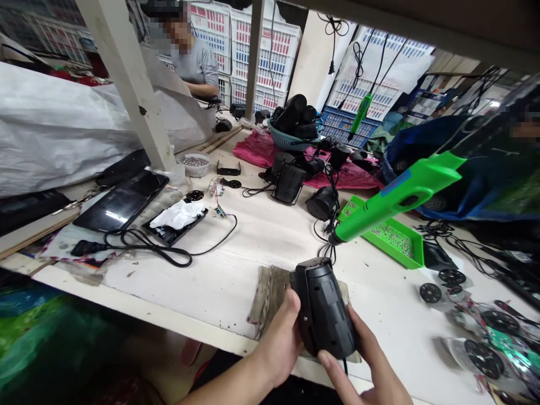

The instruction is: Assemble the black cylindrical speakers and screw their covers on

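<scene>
Both my hands grip a black plastic device housing (324, 306) with a bracket along its left side and a cord coming out at the bottom. My left hand (280, 337) wraps its left side. On the right and lower edge, my right hand (365, 360) closes with the thumb at the base. Beneath the housing lies a folded grey-brown cloth (270, 292) near the table's front edge. A green electric screwdriver (392, 197) hangs just above and right of the housing, its tip pointing down and left.
A green tray of screws (417, 247) sits behind the screwdriver. Wired fan parts (481, 357) lie at right. At left are a black phone (122, 199), a corded open casing (177, 225) and a screw tub (196, 163). Black housings fill a blue basket (291, 138). A co-worker (196, 64) sits beyond.
</scene>
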The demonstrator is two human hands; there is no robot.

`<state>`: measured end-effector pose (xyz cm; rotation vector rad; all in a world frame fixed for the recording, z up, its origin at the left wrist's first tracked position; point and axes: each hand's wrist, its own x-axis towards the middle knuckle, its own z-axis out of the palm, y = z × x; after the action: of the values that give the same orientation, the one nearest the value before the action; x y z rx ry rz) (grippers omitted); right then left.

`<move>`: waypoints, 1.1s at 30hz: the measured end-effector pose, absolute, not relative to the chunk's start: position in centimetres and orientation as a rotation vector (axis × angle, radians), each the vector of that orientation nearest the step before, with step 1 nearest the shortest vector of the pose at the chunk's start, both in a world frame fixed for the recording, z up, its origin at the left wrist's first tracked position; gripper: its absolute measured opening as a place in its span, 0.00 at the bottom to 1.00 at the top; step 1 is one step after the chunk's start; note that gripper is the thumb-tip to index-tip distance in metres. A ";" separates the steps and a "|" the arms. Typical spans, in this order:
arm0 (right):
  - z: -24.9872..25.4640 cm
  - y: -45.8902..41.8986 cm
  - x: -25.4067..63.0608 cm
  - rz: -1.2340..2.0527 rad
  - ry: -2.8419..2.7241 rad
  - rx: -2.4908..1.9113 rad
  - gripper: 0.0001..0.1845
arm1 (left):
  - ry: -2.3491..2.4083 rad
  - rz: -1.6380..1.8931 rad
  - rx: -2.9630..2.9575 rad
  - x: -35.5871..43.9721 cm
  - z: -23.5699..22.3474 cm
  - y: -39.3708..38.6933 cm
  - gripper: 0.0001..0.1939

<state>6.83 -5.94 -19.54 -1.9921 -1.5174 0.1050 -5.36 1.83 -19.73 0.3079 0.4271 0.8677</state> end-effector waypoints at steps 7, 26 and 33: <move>-18.8 -6.0 6.9 0.090 -1.628 -1.980 0.35 | 0.537 0.942 0.427 -5.3 -19.6 1.5 0.37; -19.0 -6.0 6.3 -0.151 -1.811 -1.897 0.35 | 0.709 0.980 0.427 -4.2 -18.0 1.1 0.38; -20.1 -6.8 8.6 0.153 -1.744 -1.833 0.33 | 0.869 0.975 0.554 -4.0 -18.2 1.2 0.29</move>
<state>8.60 -6.75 -20.07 -1.8329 -1.7437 0.1527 -4.04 1.24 -18.15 0.5538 0.8692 0.9752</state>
